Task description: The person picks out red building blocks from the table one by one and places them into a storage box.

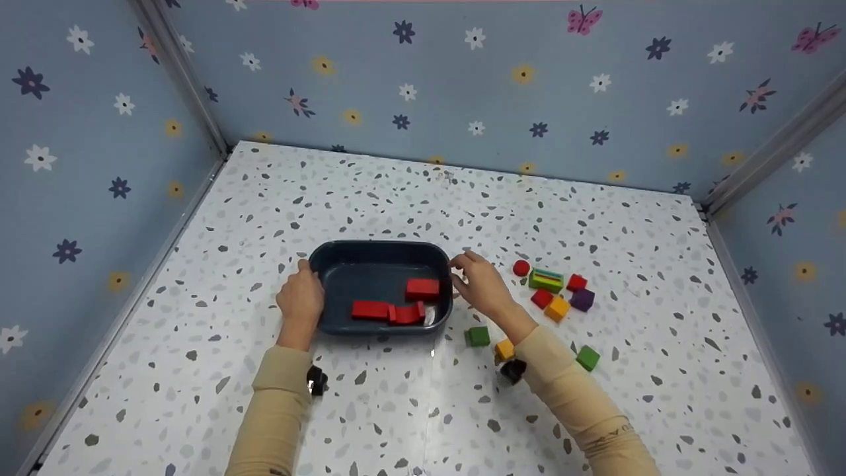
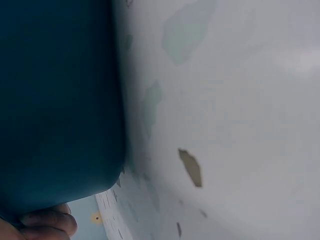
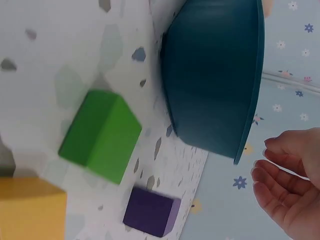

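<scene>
A dark blue rectangular tub [image 1: 370,332] stands on the speckled table. Inside it lie a red rectangular block [image 1: 422,289], another red block [image 1: 370,309] and a red curved block [image 1: 406,315]. My left hand [image 1: 301,297] grips the tub's left end; its fingers [image 2: 50,223] show against the tub wall in the left wrist view. At the right end is my right hand [image 1: 484,284], its fingers loosely bent and holding nothing. In the right wrist view a gap separates that hand from the tub's rim.
Right of the tub lie a red round piece [image 1: 521,268], a green striped block [image 1: 546,279], red cubes [image 1: 577,282], a purple block [image 1: 583,299] and an orange cube [image 1: 557,308]. Nearer are green cubes [image 1: 478,336] and a yellow cube [image 1: 505,349]. Flowered walls [image 1: 436,79] border the table.
</scene>
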Demonstrator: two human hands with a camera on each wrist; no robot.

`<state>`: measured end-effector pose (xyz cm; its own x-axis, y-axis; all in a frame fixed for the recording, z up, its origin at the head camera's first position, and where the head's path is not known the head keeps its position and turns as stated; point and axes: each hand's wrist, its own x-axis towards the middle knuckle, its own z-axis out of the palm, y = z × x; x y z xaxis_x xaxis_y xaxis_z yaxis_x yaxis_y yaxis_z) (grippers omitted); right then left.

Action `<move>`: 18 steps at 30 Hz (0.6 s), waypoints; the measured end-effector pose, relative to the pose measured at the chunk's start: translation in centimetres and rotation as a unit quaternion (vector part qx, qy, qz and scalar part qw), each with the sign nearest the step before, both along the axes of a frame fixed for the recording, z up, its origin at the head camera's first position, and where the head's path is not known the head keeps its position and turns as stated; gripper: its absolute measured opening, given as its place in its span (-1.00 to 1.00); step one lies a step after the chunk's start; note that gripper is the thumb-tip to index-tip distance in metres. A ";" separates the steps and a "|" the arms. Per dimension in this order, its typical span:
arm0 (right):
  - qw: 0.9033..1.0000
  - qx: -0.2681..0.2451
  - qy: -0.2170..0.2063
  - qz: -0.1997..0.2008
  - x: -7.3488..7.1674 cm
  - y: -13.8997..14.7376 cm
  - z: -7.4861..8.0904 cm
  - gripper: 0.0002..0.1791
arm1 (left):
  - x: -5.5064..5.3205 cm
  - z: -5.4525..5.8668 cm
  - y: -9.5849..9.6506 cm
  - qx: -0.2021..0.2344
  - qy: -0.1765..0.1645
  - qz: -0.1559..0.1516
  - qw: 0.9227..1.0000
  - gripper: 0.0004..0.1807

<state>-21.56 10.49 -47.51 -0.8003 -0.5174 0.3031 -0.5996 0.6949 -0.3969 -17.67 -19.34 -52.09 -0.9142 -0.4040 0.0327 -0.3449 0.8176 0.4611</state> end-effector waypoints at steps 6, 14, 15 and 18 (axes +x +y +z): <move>1.000 0.012 -0.012 -0.025 -1.0 1.2 -0.1 -0.84 | 0.0 -0.1 0.0 0.000 0.001 0.004 1.000 -0.74; 0.998 0.020 -0.028 -0.060 -2.2 3.2 -0.3 -0.81 | 0.0 -0.2 -0.1 -0.001 0.002 -0.002 1.000 -0.74; 0.997 0.023 -0.030 -0.064 -2.3 3.4 -0.3 -0.80 | 0.0 -0.2 -0.1 -0.002 0.002 -0.004 1.000 -0.74; 0.996 0.032 -0.037 -0.077 -2.7 4.2 -0.3 -0.78 | 0.0 -0.2 -0.1 0.000 0.004 -0.004 1.000 -0.74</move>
<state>-24.27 14.66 -47.86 -0.8905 -0.4031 0.2109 -0.4548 0.8012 -0.3889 -17.67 -19.41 -52.30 -0.9167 -0.3976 0.0397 -0.3356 0.8200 0.4637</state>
